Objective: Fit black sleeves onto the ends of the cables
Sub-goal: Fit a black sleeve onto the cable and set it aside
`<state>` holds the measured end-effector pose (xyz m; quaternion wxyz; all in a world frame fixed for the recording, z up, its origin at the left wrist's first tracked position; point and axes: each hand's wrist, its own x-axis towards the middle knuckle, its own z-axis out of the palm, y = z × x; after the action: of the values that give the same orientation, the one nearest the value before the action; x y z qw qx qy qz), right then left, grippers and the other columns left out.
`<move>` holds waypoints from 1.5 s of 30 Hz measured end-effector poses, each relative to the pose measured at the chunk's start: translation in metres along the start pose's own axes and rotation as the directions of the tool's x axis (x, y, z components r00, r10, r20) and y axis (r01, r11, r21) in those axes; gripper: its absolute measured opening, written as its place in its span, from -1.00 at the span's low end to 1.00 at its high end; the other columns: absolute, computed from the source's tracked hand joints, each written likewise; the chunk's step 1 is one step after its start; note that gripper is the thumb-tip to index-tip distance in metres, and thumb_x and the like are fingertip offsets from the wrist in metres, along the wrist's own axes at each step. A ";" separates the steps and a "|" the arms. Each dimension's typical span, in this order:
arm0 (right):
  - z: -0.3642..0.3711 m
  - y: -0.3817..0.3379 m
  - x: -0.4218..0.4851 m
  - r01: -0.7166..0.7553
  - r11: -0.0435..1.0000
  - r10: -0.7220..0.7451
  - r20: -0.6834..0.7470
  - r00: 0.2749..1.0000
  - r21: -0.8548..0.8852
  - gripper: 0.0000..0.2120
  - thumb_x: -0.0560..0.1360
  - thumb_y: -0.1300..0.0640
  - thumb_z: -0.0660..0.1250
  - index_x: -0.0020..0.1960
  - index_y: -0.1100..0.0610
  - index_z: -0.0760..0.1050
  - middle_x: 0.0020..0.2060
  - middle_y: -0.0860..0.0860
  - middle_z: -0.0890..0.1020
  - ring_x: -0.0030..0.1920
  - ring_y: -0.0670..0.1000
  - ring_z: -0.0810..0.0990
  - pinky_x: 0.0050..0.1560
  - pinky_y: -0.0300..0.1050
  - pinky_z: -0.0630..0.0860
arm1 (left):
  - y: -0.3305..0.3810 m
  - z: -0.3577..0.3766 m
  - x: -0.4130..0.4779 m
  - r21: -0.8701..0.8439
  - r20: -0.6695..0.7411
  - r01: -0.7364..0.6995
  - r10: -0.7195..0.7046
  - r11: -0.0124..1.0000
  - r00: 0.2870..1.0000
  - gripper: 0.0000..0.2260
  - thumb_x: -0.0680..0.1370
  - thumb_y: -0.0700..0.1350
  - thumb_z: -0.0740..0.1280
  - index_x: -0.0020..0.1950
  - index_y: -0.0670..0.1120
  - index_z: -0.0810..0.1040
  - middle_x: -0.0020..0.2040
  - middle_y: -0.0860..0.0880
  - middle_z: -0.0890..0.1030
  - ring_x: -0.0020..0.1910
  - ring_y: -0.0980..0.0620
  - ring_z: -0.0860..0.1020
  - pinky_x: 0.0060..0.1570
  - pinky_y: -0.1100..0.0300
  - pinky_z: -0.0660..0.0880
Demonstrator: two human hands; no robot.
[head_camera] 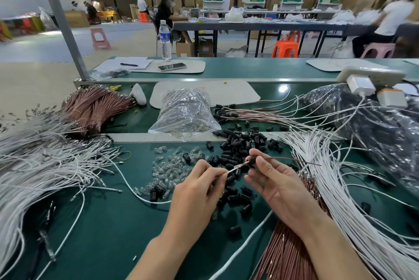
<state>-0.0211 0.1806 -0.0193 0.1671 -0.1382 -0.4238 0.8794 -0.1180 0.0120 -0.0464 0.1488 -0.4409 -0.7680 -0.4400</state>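
My left hand [199, 185] pinches the metal-tipped end of a white cable [234, 169] between thumb and fingertips. My right hand [275, 185] holds a black sleeve [252, 161] at its fingertips, with a thin brown cable [294, 160] running out of it to the right. The white cable's tip points into the sleeve. A heap of loose black sleeves [240, 145] lies on the green table [108, 223] just beyond and under my hands. Small clear bulbs [167, 170] are scattered to the left of them.
White cables [34, 166] pile up at the left, more white cables [340, 189] fan out at the right, brown cables [292, 252] run under my right forearm. A clear bag [186, 111] and bundled brown cables [90, 109] sit further back. A dark plastic bag [374, 125] fills the right.
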 end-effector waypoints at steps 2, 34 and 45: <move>0.000 0.000 -0.001 -0.005 1.000 0.005 0.009 1.000 -0.016 -0.76 0.43 0.23 0.39 0.06 0.18 0.73 -0.12 0.12 0.68 -0.22 -0.01 0.68 -0.10 -0.11 0.68 | 0.000 -0.001 0.000 -0.009 -0.018 -0.003 0.003 1.000 1.000 -0.85 0.65 0.02 0.28 0.09 0.03 0.62 -0.07 0.19 0.44 -0.30 0.09 0.52 -0.34 0.23 0.46; 0.000 0.010 0.001 -0.022 0.974 0.036 0.055 0.998 -0.227 -0.76 0.41 0.18 0.44 0.06 0.12 0.74 -0.17 0.04 0.71 -0.21 -0.05 0.67 -0.11 -0.13 0.65 | 0.004 -0.002 -0.001 -0.083 -0.011 -0.004 0.003 0.997 1.000 -0.85 0.64 0.01 0.30 -0.01 -0.04 0.58 -0.11 0.12 0.46 -0.29 0.05 0.53 -0.35 0.01 0.50; 0.002 0.016 0.003 0.034 0.964 -0.036 0.000 0.999 -0.263 -0.73 0.29 0.07 0.56 -0.02 0.05 0.74 -0.02 0.13 0.74 -0.05 0.06 0.74 -0.10 -0.17 0.65 | 0.006 -0.001 -0.004 -0.002 0.150 0.011 -0.010 1.000 0.989 -0.68 0.61 0.09 0.23 0.36 0.18 0.42 0.04 0.23 0.42 -0.27 0.14 0.51 -0.30 0.28 0.48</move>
<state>-0.0273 0.1712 -0.0307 0.1638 -0.1537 -0.5387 0.8120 -0.1113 0.0102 -0.0449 0.0878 -0.4688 -0.7788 -0.4074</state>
